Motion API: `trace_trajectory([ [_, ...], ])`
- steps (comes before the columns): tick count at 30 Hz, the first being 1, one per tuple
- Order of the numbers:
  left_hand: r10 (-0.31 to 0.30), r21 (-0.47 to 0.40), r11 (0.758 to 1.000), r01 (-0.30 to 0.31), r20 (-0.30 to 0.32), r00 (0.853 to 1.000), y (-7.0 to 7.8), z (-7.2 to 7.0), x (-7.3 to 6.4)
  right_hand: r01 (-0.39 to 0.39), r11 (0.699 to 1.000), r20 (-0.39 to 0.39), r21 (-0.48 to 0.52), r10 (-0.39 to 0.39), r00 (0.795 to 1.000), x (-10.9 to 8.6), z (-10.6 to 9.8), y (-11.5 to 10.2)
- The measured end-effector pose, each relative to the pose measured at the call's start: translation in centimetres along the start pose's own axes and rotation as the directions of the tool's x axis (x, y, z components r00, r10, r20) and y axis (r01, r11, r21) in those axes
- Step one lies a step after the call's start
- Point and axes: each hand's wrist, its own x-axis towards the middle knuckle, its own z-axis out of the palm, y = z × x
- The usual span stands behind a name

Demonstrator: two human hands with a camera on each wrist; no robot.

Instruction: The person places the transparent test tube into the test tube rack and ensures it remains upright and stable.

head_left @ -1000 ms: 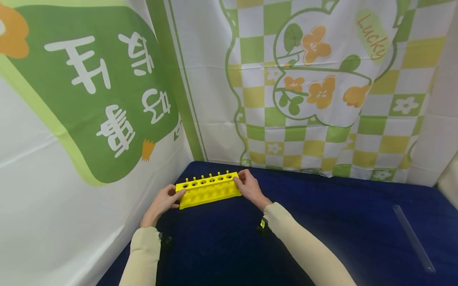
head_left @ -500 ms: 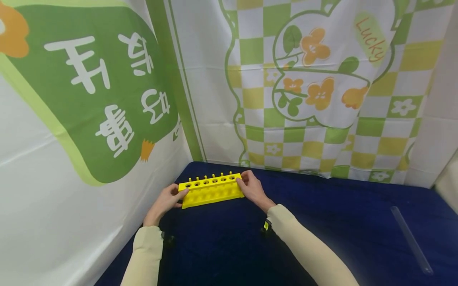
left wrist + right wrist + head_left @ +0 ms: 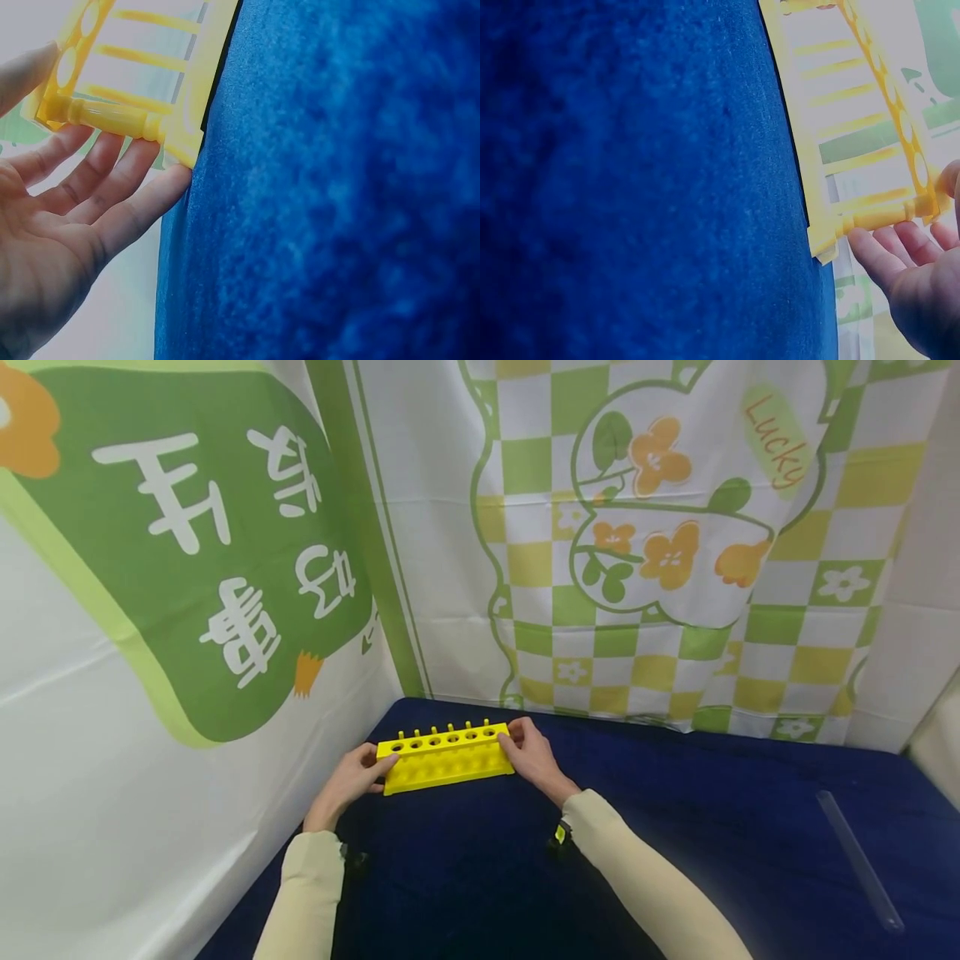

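A yellow test tube rack (image 3: pixel 448 766) stands upright on the dark blue cloth, with a row of holes along its top and short pegs behind them. My left hand (image 3: pixel 352 779) grips its left end, the thumb on the top plate. Close up in the left wrist view, the fingertips of the left hand (image 3: pixel 82 202) touch the end post (image 3: pixel 112 118). At the opposite end, my right hand (image 3: pixel 531 752) holds the rack with thumb on top. The right wrist view shows the right hand's fingers (image 3: pixel 885 259) against the other end post (image 3: pixel 881 217).
A clear tube (image 3: pixel 859 860) lies on the blue cloth (image 3: pixel 675 810) far to the right. Patterned white and green curtains (image 3: pixel 442 568) hang behind and along the left side, near my left arm.
Both hands have shifted the rack slightly to the right, mostly in the first half second. Their hold on its ends looks the same.
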Motion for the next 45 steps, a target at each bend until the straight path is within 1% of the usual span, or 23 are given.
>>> trace_trajectory([
  [5,0.023,-0.004,1.0,-0.023,0.003,1.0,0.3,-0.1,0.2,-0.01,1.0,0.001,0.005,0.01,1.0,0.1,-0.3,0.1],
  [8,0.026,-0.005,1.0,-0.026,0.006,1.0,0.5,-0.1,0.2,-0.013,1.0,0.006,0.013,0.013,1.0,0.1,-0.5,0.1],
  [17,0.011,0.014,1.0,-0.011,0.007,1.0,1.1,0.3,0.2,-0.002,1.0,0.006,0.022,0.002,1.0,-0.2,-1.0,0.3],
  [27,0.01,0.036,0.999,-0.01,0.001,1.0,1.1,0.8,0.5,0.003,1.0,0.009,0.03,-0.003,1.0,-0.4,-1.4,0.4],
  [32,0.003,0.04,0.999,-0.003,-0.003,1.0,1.2,1.1,0.5,-0.001,1.0,0.006,0.012,0.001,1.0,-0.5,-1.5,0.7],
  [40,0.017,0.021,1.0,-0.017,0.023,1.0,1.4,1.7,0.6,-0.005,1.0,-0.003,0.011,0.005,1.0,-1.2,-1.9,0.9],
  [45,0.018,0.035,0.999,-0.019,0.025,1.0,1.3,2.1,0.7,-0.012,1.0,-0.009,0.004,0.012,1.0,-1.4,-2.1,1.3],
])
